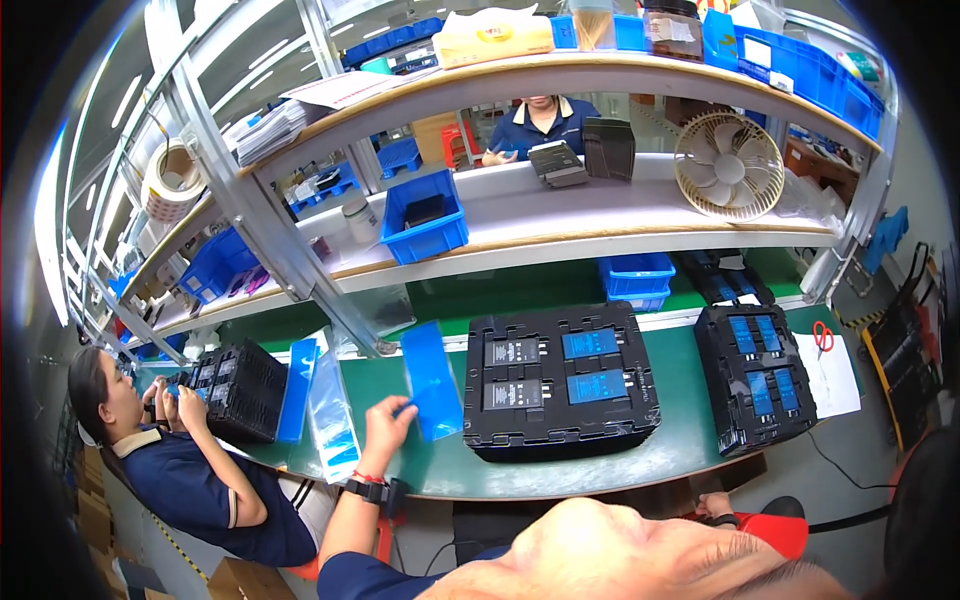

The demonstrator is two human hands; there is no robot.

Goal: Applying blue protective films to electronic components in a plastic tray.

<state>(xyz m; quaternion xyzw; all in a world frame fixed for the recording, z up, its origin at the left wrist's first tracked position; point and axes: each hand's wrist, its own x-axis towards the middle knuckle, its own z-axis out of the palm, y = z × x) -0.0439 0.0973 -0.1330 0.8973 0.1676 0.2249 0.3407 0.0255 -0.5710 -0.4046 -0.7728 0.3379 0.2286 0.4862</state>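
My left hand [388, 428] reaches over the green table, thumb and fingers pinched on the edge of a blue film sheet [432, 375]. The sheet stands just left of a black tray [560, 432], which holds flat battery packs, two with black faces and two with blue faces [597, 386]. Below the table's front edge is my right hand [714, 505], beside a red seat [770, 535]. Its fingers look curled; what they hold, if anything, is hidden.
Right of the tray stand another black tray [735, 415] of blue packs, red-handled scissors [823, 337] and white paper [835, 385]. Clear film [330, 400] and more blue film [297, 390] lie left. A co-worker [210, 490] works at far left. A shelf [560, 235] spans the back.
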